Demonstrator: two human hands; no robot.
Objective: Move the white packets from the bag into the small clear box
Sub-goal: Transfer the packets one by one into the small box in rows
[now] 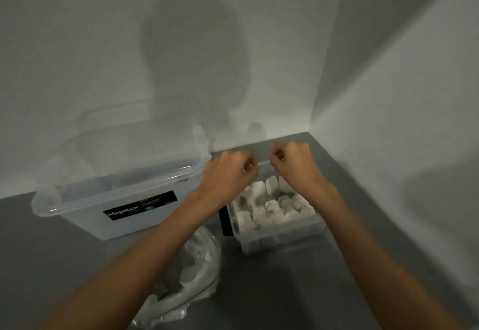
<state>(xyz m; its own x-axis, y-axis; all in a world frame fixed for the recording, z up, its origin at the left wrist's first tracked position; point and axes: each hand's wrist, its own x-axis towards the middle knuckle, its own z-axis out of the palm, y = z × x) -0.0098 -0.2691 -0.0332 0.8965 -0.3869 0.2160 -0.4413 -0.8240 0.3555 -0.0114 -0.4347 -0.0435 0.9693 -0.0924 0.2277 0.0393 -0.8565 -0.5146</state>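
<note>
The small clear box (282,235) stands on the grey table, filled with several white packets (272,206). Both hands hover over its far side. My left hand (228,171) has its fingers curled inward, and no packet shows in them. My right hand (293,161) is curled the same way a little to the right, also with nothing visible in it. The two hands are a short gap apart. The clear plastic bag (199,259) lies crumpled in front of the box under my left forearm, with white packets (188,276) still inside.
A large clear tub (77,208) with a black label and a lid sits at the left against the wall. Walls close in behind and to the right, forming a corner. A dark strip (224,222) lies beside the small box's left side.
</note>
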